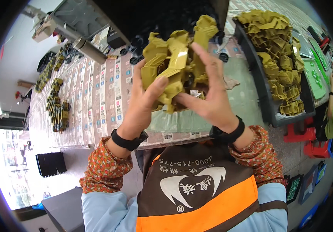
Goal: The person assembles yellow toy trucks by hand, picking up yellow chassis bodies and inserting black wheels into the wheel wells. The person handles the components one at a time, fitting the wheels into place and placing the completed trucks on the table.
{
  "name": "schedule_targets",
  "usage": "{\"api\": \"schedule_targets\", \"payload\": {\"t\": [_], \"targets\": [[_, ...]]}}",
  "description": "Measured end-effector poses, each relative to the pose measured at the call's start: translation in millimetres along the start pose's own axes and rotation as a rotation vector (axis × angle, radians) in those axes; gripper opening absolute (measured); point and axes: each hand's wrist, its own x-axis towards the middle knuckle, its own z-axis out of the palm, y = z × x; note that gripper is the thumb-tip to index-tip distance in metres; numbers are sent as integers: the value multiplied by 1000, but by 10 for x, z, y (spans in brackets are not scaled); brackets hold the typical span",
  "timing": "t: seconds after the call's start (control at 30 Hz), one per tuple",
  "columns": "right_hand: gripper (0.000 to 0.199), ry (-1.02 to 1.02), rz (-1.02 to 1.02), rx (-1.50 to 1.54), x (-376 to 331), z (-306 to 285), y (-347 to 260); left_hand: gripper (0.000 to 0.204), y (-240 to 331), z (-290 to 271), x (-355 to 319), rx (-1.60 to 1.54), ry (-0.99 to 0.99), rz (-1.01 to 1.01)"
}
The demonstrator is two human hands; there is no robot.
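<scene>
A cluster of olive-yellow moulded plastic shells (174,62) is held up between my two hands, over the near part of the table. My left hand (143,100) grips it from the left, with the thumb lying across the front shell. On the other side my right hand (213,98) clasps it, fingers at the upper right and thumb beneath. Dark gaps show between the shells, and a small shiny piece (196,94) is visible near my right thumb. Some of my fingers are hidden behind the plastic.
A black tray (269,104) heaped with similar yellow shells stands at the right. Rows of yellow-and-black assembled pieces (58,110) lie at the left. Behind my hands is a dark box (147,15) of black parts; a metal flask (89,50) lies far left. Another person's arm (332,92) shows far right.
</scene>
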Motion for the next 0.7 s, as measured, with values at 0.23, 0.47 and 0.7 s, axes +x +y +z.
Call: {"api": "schedule_targets", "payload": {"t": [0.23, 0.47, 0.7], "targets": [[85, -264, 39, 117, -46, 1017, 372, 64, -228, -1125, -394, 13, 236, -100], [75, -443, -22, -36, 52, 1412, 348, 48, -638, -2165, -591, 827, 410, 24], [75, -408, 220, 211, 91, 905, 180, 39, -613, -2358, -838, 1098, 447, 188]]}}
